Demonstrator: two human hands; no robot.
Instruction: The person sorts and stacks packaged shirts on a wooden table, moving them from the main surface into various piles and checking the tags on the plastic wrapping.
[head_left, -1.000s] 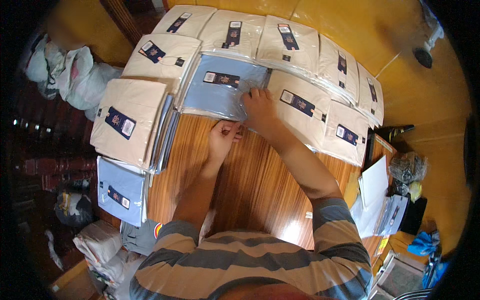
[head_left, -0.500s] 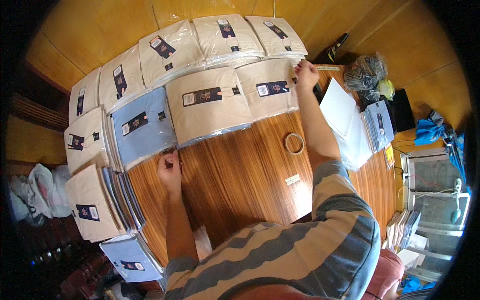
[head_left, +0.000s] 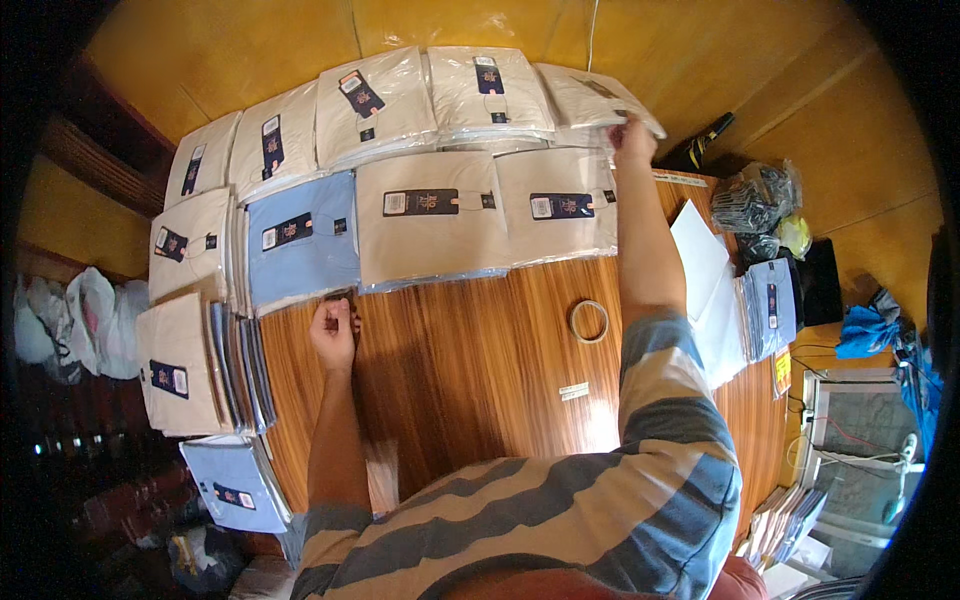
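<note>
At the back right, my right hand [head_left: 632, 142] grips the near edge of a beige folded garment in a clear plastic bag [head_left: 590, 98]. This bag is tilted, its near right corner raised off the stack beneath. My left hand [head_left: 335, 325] is curled above the table, just in front of a blue bagged garment [head_left: 300, 230]; whether its fingers hold anything is hidden. Closest to my right forearm lies another beige bagged garment [head_left: 560, 225] with a dark tag. A larger beige bagged garment [head_left: 425, 245] lies between it and the blue one.
Stacks of bagged garments [head_left: 180, 375] line the wooden table's [head_left: 450, 370] left side and back. A tape roll [head_left: 588, 321] lies mid-table. Right of my arm are white sheets [head_left: 705, 290], a blue bagged stack [head_left: 770, 305] and a black plastic-wrapped bundle [head_left: 755, 195].
My right hand has moved onto the back right beige bagged garment and taken hold of it, tipping it up. My left hand stays near the blue garment. The view has shifted slightly.
</note>
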